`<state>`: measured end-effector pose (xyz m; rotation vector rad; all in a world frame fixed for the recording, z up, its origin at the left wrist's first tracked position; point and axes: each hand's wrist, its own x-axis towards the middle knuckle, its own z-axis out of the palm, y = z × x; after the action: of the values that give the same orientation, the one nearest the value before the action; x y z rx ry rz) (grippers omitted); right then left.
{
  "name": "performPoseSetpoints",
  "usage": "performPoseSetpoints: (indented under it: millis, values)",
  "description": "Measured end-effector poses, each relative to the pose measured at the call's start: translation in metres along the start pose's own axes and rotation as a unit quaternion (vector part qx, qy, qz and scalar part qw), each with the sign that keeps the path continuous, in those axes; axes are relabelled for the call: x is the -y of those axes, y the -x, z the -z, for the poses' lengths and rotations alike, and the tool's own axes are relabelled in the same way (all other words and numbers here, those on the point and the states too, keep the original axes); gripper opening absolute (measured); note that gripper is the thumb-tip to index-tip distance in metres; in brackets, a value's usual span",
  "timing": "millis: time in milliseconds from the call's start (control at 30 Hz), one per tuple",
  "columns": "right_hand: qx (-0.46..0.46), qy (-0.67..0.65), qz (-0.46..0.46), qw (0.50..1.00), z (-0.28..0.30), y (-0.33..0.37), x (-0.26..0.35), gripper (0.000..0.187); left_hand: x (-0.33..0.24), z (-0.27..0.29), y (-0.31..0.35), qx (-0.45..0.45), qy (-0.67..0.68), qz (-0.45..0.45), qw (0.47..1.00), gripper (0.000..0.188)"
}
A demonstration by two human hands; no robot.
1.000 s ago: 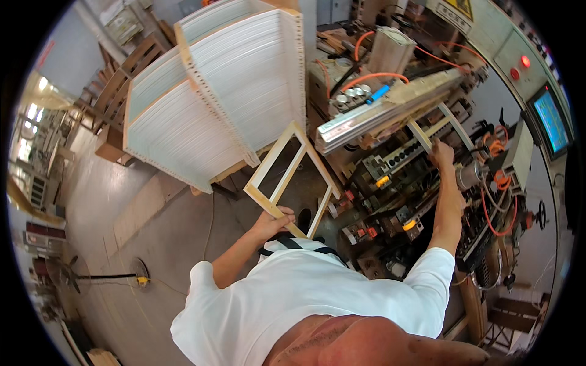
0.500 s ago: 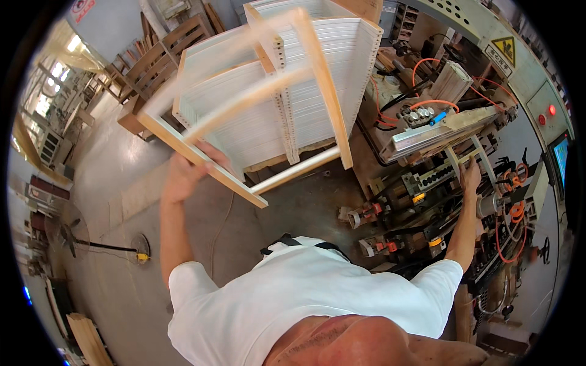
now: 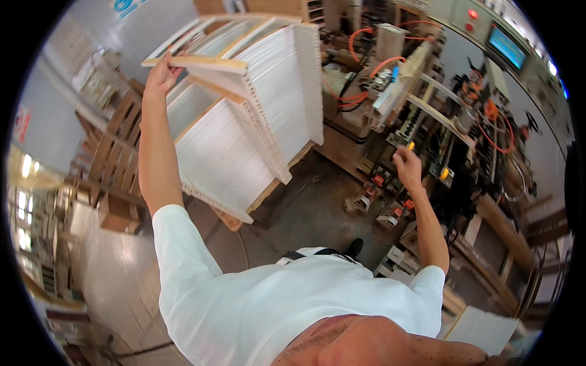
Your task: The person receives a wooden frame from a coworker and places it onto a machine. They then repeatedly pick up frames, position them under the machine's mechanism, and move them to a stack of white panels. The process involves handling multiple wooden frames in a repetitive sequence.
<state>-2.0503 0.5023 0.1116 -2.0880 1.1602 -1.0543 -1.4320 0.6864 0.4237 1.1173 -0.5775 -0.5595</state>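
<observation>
My left hand [image 3: 163,73] is closed on the near-left corner of a white-faced wooden frame [image 3: 210,61], with bare wood along its edges. The frame lies at the top of a tall stack of similar white frames [image 3: 229,143], at the front left. My right hand [image 3: 407,166] hangs beside the machine [image 3: 421,125], its fingers curled in. What these fingers hold, if anything, is hidden. A small yellow part [image 3: 411,146] shows just beyond the fingertips. Two pale curved-looking rails [image 3: 439,116] lie across the machine, away from the hand.
Orange air hoses [image 3: 386,64] loop over the machine, and a lit screen [image 3: 506,47] stands behind it. Red foot pedals [image 3: 364,198] sit on the floor below. Slatted wooden racking [image 3: 116,146] and a cardboard box [image 3: 119,213] stand left of the stack.
My left hand has carried the frame up and left onto the stack. My right hand has come off the rails on the machine. The view has turned to the right.
</observation>
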Motion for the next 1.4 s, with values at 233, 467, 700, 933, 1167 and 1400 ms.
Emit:
performPoseSetpoints:
  millis: [233,467,700,933,1167,1400]
  values:
    - [-0.140,-0.044,-0.182,0.972,0.039,0.147,-0.088,0.024,0.028,-0.034,-0.046,-0.061,-0.645,0.050,0.760,0.072]
    - [-0.245,0.030,-0.254,0.935,0.112,0.221,-0.104,0.027,0.009,-0.094,-0.014,-0.143,-0.782,-0.231,0.562,0.066]
    - [-0.339,0.354,-0.102,0.865,0.238,0.207,-0.034,0.028,0.039,-0.227,0.197,0.038,-0.502,-0.426,0.752,0.034]
    - [-0.427,0.703,-0.206,0.530,0.441,0.315,-0.025,0.040,0.213,-0.307,0.350,0.519,-0.316,-0.247,0.755,0.014]
    - [-0.348,0.638,-0.574,0.377,0.489,0.447,-0.017,0.054,0.391,-0.304,0.406,0.627,-0.291,0.041,0.721,0.019]
    - [-0.353,0.658,-0.489,0.452,0.481,0.451,-0.007,0.029,0.412,-0.352,0.450,0.701,-0.289,0.004,0.652,0.022]
